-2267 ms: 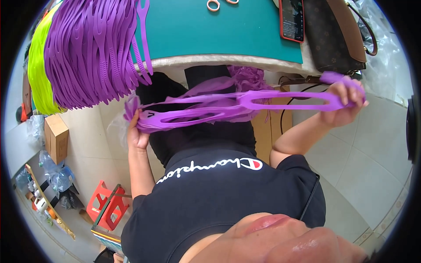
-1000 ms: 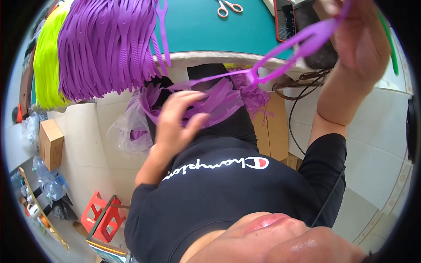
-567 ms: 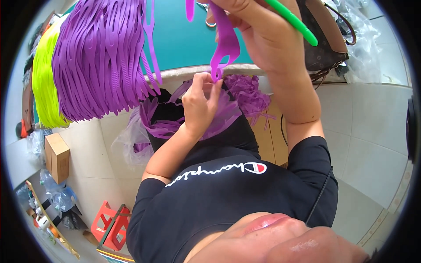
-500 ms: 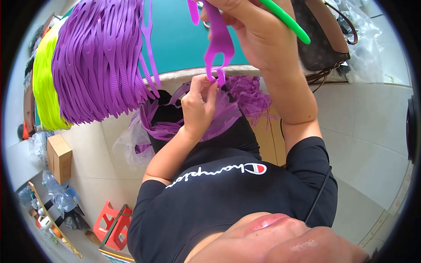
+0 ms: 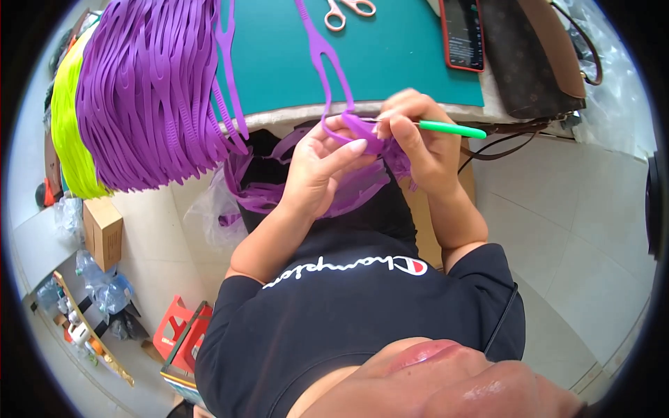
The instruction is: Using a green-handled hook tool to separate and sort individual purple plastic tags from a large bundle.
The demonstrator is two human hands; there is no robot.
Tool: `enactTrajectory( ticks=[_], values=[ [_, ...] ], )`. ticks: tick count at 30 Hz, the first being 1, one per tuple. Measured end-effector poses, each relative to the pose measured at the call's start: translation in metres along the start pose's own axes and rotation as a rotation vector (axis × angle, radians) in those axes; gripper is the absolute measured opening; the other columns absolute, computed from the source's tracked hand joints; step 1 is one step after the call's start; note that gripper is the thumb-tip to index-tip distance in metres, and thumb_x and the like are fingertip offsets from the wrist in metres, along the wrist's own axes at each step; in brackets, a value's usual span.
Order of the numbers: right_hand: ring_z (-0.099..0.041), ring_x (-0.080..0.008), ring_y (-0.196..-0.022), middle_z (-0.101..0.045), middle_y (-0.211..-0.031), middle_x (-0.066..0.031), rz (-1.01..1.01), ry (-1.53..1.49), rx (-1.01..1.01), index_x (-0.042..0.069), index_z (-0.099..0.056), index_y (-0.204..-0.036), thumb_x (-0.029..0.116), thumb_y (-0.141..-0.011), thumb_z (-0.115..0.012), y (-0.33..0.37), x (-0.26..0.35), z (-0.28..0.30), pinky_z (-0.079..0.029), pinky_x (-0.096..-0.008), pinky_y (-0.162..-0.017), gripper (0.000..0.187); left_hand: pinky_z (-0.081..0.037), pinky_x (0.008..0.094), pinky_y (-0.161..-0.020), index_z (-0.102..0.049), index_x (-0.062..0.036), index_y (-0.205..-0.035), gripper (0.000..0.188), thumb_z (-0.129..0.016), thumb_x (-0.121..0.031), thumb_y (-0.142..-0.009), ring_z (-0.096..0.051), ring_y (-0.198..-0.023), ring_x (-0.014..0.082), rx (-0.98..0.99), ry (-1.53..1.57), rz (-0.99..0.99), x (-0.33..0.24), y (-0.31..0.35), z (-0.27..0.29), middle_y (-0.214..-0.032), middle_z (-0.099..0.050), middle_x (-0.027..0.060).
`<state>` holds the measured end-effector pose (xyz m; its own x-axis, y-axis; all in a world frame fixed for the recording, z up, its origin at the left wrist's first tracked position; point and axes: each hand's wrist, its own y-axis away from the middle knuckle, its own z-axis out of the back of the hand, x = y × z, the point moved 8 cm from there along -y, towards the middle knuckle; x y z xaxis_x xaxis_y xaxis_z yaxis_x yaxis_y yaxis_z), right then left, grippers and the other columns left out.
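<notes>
While the right hand was up high over the desk half a second ago, it's now lowered, close beside the left hand, just off the desk's near edge. Left hand: thumb and fingers clamped on the strap, purple, forked. Right hand: pinched on the hook, green handle sticking out to the right, thin metal shaft aimed left at the strap. Can't tell if right fingertips touch the strap too; fingers blurred. Strap bunches between the hands, its other end running up across the desk and out of view. Scissors, mostly covered before, now show, as does the phone, just beside the bag. Purple pile and yellow pile stay at the desk's left, hanging over its edge. More purple straps on the lap, same as before.
</notes>
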<state>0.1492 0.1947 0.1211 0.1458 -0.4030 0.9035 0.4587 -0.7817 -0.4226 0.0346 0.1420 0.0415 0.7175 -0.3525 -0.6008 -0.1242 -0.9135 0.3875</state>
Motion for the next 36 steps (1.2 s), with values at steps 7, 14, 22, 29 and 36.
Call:
enactTrajectory(
  ticks=[7,14,22,29,36],
  values=[
    [-0.062,-0.0201,-0.091,-0.063,-0.098,-0.0162,-0.181,-0.258,-0.3,0.0,-0.053,-0.098,0.014,-0.095,-0.058,0.04,-0.022,0.009,-0.05,-0.0311,-0.082,0.014,-0.056,0.0337,-0.083,-0.059,-0.002,-0.107,0.023,-0.067,-0.001,-0.085,-0.065,-0.092,0.0181,-0.016,0.046,-0.028,0.008,-0.006,0.004,-0.102,-0.065,0.0087],
    [-0.065,-0.0213,-0.09,-0.064,-0.1,-0.0179,-0.226,-0.279,-0.332,0.0,-0.054,-0.097,0.012,-0.095,-0.057,0.044,-0.035,0.009,-0.053,-0.0318,-0.081,0.013,-0.056,0.0329,-0.085,-0.057,-0.0017,-0.106,0.023,-0.067,-0.001,-0.085,-0.066,-0.093,0.0181,-0.026,0.049,-0.082,0.008,-0.004,0.007,-0.102,-0.066,0.0105],
    [-0.066,-0.0223,-0.089,-0.065,-0.098,-0.0188,-0.205,-0.24,-0.349,-0.001,-0.054,-0.098,0.01,-0.094,-0.058,0.049,-0.038,0.01,-0.054,-0.0317,-0.081,0.013,-0.056,0.0338,-0.085,-0.057,-0.0014,-0.106,0.022,-0.065,0.001,-0.086,-0.065,-0.095,0.0188,-0.044,0.025,-0.119,0.004,-0.005,0.006,-0.104,-0.065,0.0113],
    [-0.066,-0.0227,-0.09,-0.065,-0.099,-0.0196,-0.201,-0.28,-0.355,-0.001,-0.053,-0.099,0.011,-0.094,-0.058,0.046,-0.036,0.012,-0.054,-0.032,-0.081,0.014,-0.056,0.033,-0.084,-0.056,-0.0006,-0.106,0.022,-0.066,0.0,-0.086,-0.066,-0.094,0.0202,-0.035,0.018,-0.157,0.001,-0.006,0.006,-0.104,-0.066,0.0126],
    [-0.066,-0.0255,-0.089,-0.066,-0.1,-0.0196,0.022,0.263,-0.168,-0.001,-0.056,-0.097,0.003,-0.09,-0.063,0.04,-0.013,0.006,-0.052,-0.0315,-0.078,0.011,-0.057,0.03,-0.08,-0.056,-0.0005,-0.106,0.023,-0.064,0.005,-0.085,-0.065,-0.093,0.0179,-0.048,-0.08,-0.329,-0.009,-0.001,0.0,-0.101,-0.065,0.0117]
  ],
)
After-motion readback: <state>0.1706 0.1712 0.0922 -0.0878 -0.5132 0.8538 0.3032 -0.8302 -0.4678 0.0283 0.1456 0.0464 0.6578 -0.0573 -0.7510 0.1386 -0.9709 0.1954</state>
